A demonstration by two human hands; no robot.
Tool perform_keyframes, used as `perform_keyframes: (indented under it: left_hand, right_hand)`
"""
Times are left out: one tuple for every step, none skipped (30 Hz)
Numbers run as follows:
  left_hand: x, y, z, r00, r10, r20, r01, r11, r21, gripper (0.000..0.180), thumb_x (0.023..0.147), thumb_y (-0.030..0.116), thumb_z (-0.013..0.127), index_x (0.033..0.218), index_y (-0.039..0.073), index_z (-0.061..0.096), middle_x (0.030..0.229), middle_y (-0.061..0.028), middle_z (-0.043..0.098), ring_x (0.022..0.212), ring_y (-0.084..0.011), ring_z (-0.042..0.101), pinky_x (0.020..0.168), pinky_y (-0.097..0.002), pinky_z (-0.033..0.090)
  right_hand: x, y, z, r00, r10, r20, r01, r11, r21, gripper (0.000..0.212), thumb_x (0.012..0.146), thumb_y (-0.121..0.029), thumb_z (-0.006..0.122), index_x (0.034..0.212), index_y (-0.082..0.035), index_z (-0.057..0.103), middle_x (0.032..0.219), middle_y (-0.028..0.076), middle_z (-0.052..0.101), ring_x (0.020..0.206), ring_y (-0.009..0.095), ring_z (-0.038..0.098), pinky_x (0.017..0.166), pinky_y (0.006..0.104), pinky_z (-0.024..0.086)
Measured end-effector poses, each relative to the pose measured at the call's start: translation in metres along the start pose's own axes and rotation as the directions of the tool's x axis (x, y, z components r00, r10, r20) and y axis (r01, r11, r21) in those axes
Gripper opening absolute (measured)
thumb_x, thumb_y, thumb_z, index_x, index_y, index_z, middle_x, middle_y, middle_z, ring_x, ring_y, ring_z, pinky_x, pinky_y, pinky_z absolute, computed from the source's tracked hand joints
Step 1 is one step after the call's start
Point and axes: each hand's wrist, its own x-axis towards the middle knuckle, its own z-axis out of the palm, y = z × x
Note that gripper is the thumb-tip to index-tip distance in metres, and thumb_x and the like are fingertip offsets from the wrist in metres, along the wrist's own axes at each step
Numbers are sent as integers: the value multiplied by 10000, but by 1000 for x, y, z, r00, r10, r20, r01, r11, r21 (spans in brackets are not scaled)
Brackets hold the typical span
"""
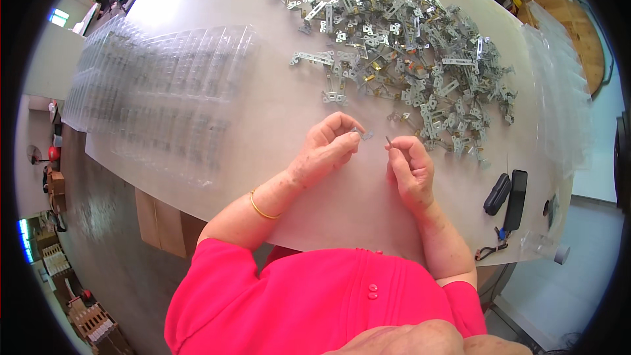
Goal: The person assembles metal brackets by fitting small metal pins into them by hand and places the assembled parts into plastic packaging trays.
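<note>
My left hand (334, 142), closed in a pinch, holds a small silvery metal bracket (365, 135) whose end sticks out past the fingertips. A short distance to its right, my right hand (413, 169) pinches a thin, dark, pin-like piece (388, 140) between thumb and forefinger; its exact kind is too small to make out. Both hands are above the pale table, apart from each other. Just beyond them spreads a large heap of stamped metal brackets (420, 59), with several brass-coloured bits among them.
Clear plastic trays (177, 72) lie stacked on the left of the table (276, 112). More clear plastic sheeting (559, 92) lies at the right edge. Nearer on the right are a dark case (497, 194), a black phone-like object (516, 198) with a cord, and a clear bottle (545, 248).
</note>
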Motion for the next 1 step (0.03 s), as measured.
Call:
perform_keyframes:
  left_hand:
    - [0, 0, 0, 1000, -1, 1, 1, 1000, 0, 206, 994, 196, 593, 1124, 36, 599, 805, -10, 581, 581, -41, 439, 519, -193, 346]
  right_hand:
    - [1, 0, 0, 1000, 0, 1, 0, 1000, -3, 77, 1013, -71, 554, 1077, -35, 575, 676, -26, 565, 548, 40, 493, 507, 205, 392]
